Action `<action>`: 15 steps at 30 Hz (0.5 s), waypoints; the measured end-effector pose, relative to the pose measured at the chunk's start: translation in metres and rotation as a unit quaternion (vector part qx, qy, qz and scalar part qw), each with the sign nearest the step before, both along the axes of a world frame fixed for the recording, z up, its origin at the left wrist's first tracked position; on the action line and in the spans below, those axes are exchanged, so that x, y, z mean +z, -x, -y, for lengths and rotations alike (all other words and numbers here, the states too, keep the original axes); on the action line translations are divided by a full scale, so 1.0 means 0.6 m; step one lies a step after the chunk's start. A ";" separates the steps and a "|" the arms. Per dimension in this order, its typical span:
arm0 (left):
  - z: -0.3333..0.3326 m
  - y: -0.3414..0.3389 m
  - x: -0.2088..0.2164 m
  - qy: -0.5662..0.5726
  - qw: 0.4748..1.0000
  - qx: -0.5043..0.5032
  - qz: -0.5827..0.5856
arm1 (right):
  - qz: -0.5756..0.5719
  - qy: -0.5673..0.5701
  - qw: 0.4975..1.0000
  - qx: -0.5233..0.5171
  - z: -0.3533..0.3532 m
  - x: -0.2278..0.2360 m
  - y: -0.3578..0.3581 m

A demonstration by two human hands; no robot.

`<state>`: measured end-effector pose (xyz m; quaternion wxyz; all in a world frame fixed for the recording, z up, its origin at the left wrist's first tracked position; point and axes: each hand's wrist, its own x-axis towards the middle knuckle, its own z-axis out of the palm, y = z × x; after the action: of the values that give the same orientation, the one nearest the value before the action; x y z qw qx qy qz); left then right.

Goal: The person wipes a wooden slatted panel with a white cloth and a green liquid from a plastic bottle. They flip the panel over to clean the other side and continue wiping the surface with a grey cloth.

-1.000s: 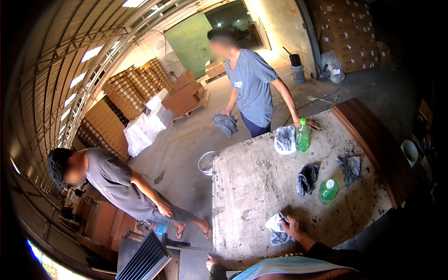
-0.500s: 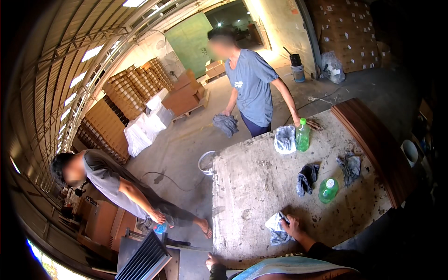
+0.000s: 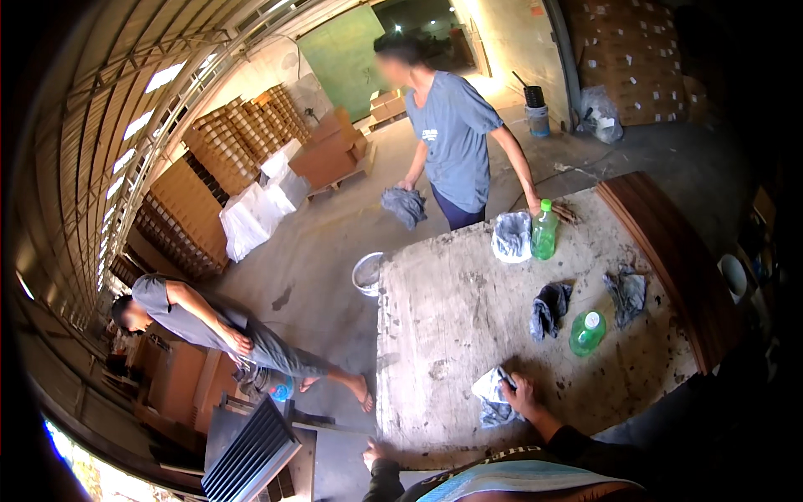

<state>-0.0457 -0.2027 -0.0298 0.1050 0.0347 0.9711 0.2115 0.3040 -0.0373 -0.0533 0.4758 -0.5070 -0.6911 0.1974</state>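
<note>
On the worn table (image 3: 427,335), my right hand (image 3: 523,396) is closed on a white and grey rag (image 3: 493,402) lying near the front edge. My left hand (image 3: 373,454) is at the table's near left corner, beside the end of a flat grey board (image 3: 343,443). Its fingers look curled, and what they hold, if anything, is too small to make out. Ahead of my right hand lie a green bottle (image 3: 588,335) with a white cap, a dark rag (image 3: 549,311) and a grey rag (image 3: 626,297).
Across the table a co-worker (image 3: 456,142) holds a grey cloth (image 3: 404,206), near a green-capped bottle (image 3: 544,236) and a white tub (image 3: 512,237). Another co-worker (image 3: 242,330) bends at left by a black slatted panel (image 3: 251,452). Brown boards (image 3: 669,268) line the right edge; a bucket (image 3: 366,274) stands behind.
The co-worker at left has bent lower, and the blue item in that person's hand now sits lower. My right hand stays on the rag, which has shifted slightly. The view has tilted a little.
</note>
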 end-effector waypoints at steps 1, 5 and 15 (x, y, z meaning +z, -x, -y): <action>-0.014 -0.025 0.027 -0.023 0.999 0.011 0.036 | 0.013 0.019 1.000 -0.005 -0.004 -0.002 -0.008; 0.003 -0.011 0.048 -0.032 0.998 0.004 0.044 | -0.061 0.115 0.991 -0.021 0.011 0.052 0.012; 0.014 -0.071 0.036 -0.090 0.991 -0.081 -0.065 | -0.708 0.381 0.528 0.274 -0.012 0.162 0.030</action>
<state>-0.0031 -0.2111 -0.0080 0.0549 0.1366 0.9469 0.2857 0.2862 -0.0302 0.0439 0.4937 -0.1199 -0.0916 0.8564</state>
